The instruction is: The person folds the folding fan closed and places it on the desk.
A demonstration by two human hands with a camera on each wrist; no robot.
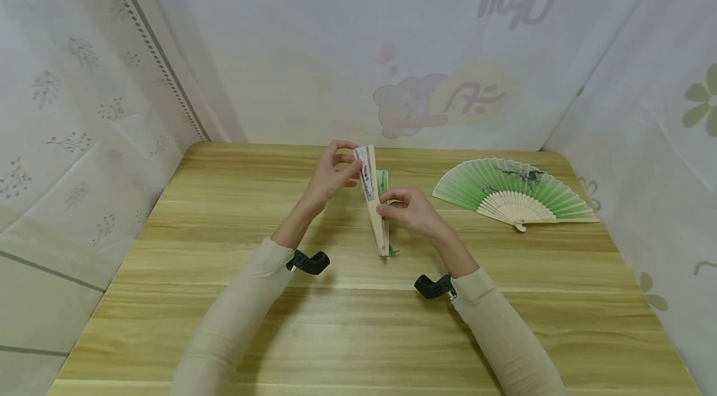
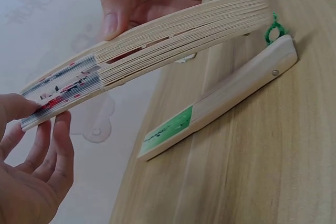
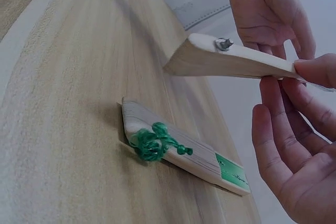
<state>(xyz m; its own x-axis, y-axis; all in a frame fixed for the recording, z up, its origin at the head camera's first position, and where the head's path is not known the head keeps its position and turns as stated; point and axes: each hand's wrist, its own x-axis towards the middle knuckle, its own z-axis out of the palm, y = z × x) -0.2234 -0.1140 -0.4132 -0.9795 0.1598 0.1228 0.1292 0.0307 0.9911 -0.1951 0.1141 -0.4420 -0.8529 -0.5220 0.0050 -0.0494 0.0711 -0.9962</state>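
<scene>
Hovering above counter, closed white fan is pinched at paper end by left hand, at ribs by right hand; closed green fan lies beneath, open green fan well right.

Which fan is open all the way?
The green fan on the table's right side is spread wide. The other two are folded shut.

Backdrop cloth: large mirrored characters seen, not readable.
Closed green fan: small dark script noted, illegible.
</scene>
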